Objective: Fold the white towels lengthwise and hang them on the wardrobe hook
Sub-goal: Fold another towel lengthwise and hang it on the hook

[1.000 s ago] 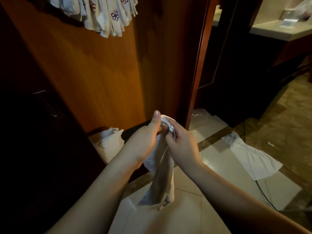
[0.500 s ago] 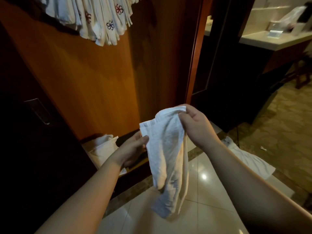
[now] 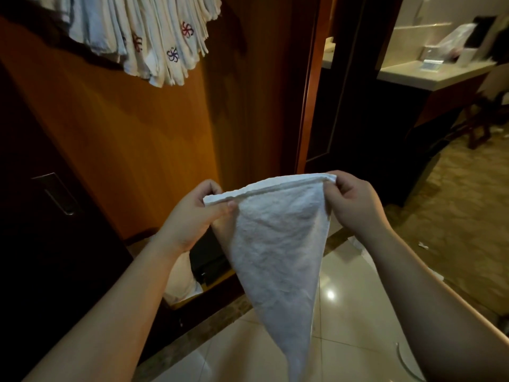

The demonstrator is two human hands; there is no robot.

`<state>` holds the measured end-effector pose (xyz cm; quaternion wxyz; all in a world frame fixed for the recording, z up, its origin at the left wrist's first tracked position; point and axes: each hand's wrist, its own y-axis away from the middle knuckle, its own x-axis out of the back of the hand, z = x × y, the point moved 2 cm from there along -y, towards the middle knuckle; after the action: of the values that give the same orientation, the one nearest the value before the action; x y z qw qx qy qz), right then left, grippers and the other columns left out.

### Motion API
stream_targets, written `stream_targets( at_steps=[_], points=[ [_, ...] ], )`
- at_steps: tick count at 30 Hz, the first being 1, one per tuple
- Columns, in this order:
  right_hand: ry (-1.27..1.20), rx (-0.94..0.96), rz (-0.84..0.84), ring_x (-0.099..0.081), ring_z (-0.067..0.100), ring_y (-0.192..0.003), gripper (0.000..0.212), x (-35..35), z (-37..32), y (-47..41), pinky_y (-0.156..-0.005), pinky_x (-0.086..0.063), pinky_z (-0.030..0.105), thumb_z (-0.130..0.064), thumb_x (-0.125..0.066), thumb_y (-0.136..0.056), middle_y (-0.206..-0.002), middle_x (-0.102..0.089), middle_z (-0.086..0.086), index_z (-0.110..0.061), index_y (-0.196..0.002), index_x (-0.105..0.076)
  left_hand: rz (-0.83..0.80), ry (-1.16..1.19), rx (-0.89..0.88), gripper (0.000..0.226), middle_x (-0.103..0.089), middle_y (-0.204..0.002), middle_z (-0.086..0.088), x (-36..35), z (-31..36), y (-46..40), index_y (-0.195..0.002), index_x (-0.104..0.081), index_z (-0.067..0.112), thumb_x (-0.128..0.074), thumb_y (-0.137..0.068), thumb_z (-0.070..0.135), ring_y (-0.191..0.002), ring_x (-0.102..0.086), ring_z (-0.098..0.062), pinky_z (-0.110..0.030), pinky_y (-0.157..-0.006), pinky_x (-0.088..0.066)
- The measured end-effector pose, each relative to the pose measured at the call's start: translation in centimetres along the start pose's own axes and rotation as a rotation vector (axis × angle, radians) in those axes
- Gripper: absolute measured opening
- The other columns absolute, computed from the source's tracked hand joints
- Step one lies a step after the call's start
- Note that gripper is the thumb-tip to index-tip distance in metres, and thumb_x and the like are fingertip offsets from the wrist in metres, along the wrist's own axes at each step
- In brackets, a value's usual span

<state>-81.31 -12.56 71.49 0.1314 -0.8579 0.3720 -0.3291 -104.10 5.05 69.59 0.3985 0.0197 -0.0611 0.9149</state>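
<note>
White towel [image 3: 275, 244] stretched below hanging towels [image 3: 143, 37], left hand [image 3: 192, 219] and right hand [image 3: 355, 202] fingers pinching its top corners

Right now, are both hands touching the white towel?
Touching. The head view shows the left hand and right hand each pinching a top corner of the white towel.

glossy tiled floor [image 3: 344, 351], perhaps a towel [image 3: 360, 250]
</note>
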Motion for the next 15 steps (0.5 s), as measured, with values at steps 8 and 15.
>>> stream_targets(
  at_steps=[8,15],
  points=[
    [0.055,0.012,-0.054,-0.066,0.007,-0.076,0.024,1.0,-1.0,-2.1,-0.066,-0.055,0.034,-0.049,-0.039,-0.085,-0.090,-0.068,-0.020,-0.055,-0.088,-0.063,0.035,-0.270,-0.070,0.035,-0.067,-0.083,0.009,1.7,4.2,-1.2,-0.060,-0.053,0.038,-0.078,-0.082,0.026,-0.079,-0.065,-0.005,-0.022,-0.062,-0.048],
    [-0.054,0.038,0.057,-0.058,-0.003,-0.070,0.021,-0.2,-1.2,-2.6,-0.053,-0.040,0.011,-0.033,-0.040,-0.093,-0.077,-0.062,-0.011,-0.035,-0.084,-0.059,-0.036,-0.304,-0.005,0.023,-0.066,-0.094,0.000,2.8,5.6,-2.1,-0.084,-0.060,0.025,-0.075,-0.083,0.008,-0.093,-0.065,-0.022,-0.031,-0.074,-0.049]
  ],
)
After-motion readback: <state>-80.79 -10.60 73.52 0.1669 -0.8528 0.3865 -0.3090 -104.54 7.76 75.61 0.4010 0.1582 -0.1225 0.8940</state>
